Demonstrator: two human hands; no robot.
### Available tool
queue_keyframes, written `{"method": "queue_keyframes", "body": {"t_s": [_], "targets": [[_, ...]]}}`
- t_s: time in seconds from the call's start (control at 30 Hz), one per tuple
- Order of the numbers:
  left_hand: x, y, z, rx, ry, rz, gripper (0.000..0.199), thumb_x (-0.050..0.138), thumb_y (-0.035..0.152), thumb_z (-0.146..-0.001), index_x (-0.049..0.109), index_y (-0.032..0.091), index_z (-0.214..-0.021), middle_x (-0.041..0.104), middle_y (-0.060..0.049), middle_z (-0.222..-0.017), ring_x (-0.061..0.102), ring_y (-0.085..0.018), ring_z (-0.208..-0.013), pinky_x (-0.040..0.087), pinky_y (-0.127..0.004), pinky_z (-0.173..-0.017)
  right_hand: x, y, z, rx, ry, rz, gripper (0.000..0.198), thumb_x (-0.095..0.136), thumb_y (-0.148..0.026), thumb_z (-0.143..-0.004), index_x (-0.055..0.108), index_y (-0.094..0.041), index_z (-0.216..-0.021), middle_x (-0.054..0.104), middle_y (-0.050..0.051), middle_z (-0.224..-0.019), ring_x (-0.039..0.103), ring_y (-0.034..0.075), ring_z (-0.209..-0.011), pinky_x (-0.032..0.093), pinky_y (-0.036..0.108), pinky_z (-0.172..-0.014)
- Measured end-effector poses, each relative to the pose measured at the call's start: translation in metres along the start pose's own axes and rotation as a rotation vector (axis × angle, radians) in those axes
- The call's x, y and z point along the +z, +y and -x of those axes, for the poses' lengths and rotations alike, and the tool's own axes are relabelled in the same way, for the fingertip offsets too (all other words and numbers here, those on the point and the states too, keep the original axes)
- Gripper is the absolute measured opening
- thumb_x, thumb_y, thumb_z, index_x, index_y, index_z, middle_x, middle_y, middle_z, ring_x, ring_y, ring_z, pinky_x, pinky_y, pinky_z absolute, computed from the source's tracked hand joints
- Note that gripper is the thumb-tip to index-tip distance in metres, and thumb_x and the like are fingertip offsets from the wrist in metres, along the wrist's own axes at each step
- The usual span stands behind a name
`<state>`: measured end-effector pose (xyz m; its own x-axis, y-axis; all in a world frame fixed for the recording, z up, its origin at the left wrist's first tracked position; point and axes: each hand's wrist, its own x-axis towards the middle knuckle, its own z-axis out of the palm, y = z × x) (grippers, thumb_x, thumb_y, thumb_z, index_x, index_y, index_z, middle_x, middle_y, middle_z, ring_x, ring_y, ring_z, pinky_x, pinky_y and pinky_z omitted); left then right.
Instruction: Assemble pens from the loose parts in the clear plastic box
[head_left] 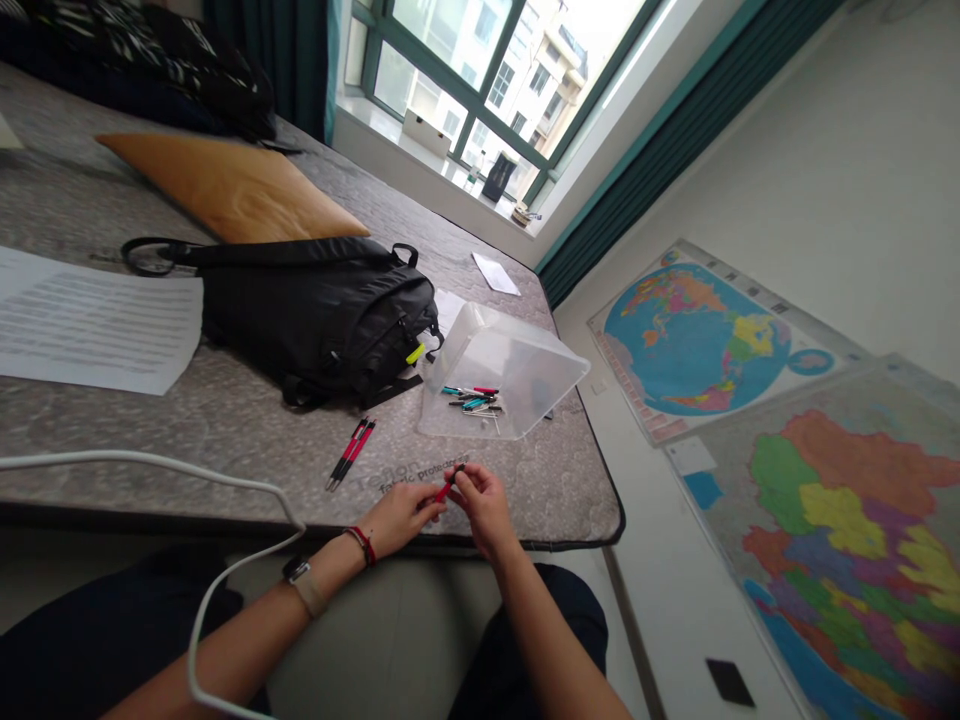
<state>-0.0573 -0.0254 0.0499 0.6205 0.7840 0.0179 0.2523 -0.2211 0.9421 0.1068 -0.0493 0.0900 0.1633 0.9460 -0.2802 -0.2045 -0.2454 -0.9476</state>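
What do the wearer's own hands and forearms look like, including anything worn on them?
The left hand has a red bracelet at the wrist, and farther up, a watch with a dark face and a beige strap. The right hand shows no bracelet or watch. No gloves or sleeves show.

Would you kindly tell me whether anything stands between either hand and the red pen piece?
Nothing visible does: the left hand and right hand both already touch the red pen piece; the clear bin is beyond them, not between.
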Motion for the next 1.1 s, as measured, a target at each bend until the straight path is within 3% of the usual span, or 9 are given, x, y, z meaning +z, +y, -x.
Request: {"method": "queue_keyframes", "body": {"t_s": [0.33,0.5,0.63,0.73,0.8,0.9,0.97,1.1], "targets": [[0.004,-0.002,0.000,-0.032,0.024,-0.013,0.024,0.048,0.036,-0.092,0.061,0.020,-0.080,0.067,0.000,-0.072,0.061,-0.016,-0.066,0.037,-0.024,-0.062,0.005,0.009,-0.009,-0.035,0.059,0.058,0.034,0.083,-0.038,-0.067,0.062,-0.019,-0.084,0.070,0.001,-0.082,0.066,0.017,-0.078,0.055,0.030,-0.072],[0.003,-0.002,-0.002,-0.078,0.037,0.081,0.024,0.048,0.039,-0.092,0.061,0.020,-0.096,0.068,0.000,-0.072,0.061,-0.016,-0.064,0.039,-0.025,-0.061,0.001,0.015,-0.014,-0.065,0.028,0.170,0.033,0.083,-0.039,-0.067,0.064,-0.018,-0.083,0.067,0.000,-0.076,0.063,0.015,-0.070,0.053,0.028,-0.069],[0.001,-0.005,-0.006,-0.104,0.071,0.224,0.029,0.047,0.042,-0.091,0.059,0.018,-0.103,0.072,-0.003,-0.078,0.065,-0.017,-0.065,0.043,-0.026,-0.061,-0.006,0.020,-0.034,-0.042,-0.039,0.260,0.043,0.075,-0.047,-0.074,0.063,-0.020,-0.106,0.070,0.004,-0.089,0.066,0.018,-0.077,0.053,0.028,-0.065],[-0.001,-0.010,-0.008,-0.139,0.106,0.325,0.032,0.048,0.044,-0.090,0.056,0.017,-0.105,0.073,-0.004,-0.080,0.067,-0.017,-0.069,0.047,-0.027,-0.063,-0.023,0.019,-0.068,-0.096,0.139,0.311,0.050,0.059,-0.053,-0.084,0.054,-0.021,-0.122,0.069,0.005,-0.093,0.066,0.018,-0.075,0.053,0.028,-0.059],[-0.003,-0.012,-0.009,-0.153,0.112,0.356,0.033,0.049,0.044,-0.089,0.056,0.017,-0.105,0.074,-0.005,-0.082,0.068,-0.017,-0.070,0.048,-0.027,-0.064,-0.039,0.015,-0.096,-0.143,0.309,0.460,0.046,0.059,-0.050,-0.083,0.055,-0.019,-0.117,0.068,0.006,-0.090,0.066,0.019,-0.072,0.052,0.027,-0.057],[-0.006,-0.013,-0.010,-0.152,0.123,0.359,0.032,0.050,0.044,-0.088,0.057,0.017,-0.103,0.074,-0.006,-0.082,0.068,-0.017,-0.069,0.048,-0.027,-0.063,-0.062,0.006,-0.133,-0.198,0.458,0.880,0.034,0.059,-0.041,-0.082,0.062,-0.015,-0.104,0.070,0.009,-0.090,0.066,0.021,-0.078,0.051,0.028,-0.067],[-0.007,-0.013,-0.010,-0.160,0.131,0.358,0.032,0.050,0.044,-0.088,0.058,0.016,-0.102,0.074,-0.006,-0.082,0.068,-0.017,-0.069,0.048,-0.026,-0.063,-0.071,0.002,-0.152,-0.190,0.458,1.078,0.028,0.061,-0.036,-0.079,0.066,-0.014,-0.095,0.070,0.010,-0.088,0.066,0.022,-0.080,0.049,0.029,-0.073],[-0.010,-0.012,-0.012,-0.177,0.134,0.336,0.031,0.049,0.043,-0.088,0.061,0.016,-0.101,0.073,-0.006,-0.083,0.068,-0.017,-0.070,0.049,-0.026,-0.065,-0.074,0.001,-0.173,-0.179,0.404,1.201,0.019,0.067,-0.026,-0.073,0.068,-0.014,-0.088,0.070,0.011,-0.087,0.064,0.024,-0.082,0.047,0.031,-0.078]]}}
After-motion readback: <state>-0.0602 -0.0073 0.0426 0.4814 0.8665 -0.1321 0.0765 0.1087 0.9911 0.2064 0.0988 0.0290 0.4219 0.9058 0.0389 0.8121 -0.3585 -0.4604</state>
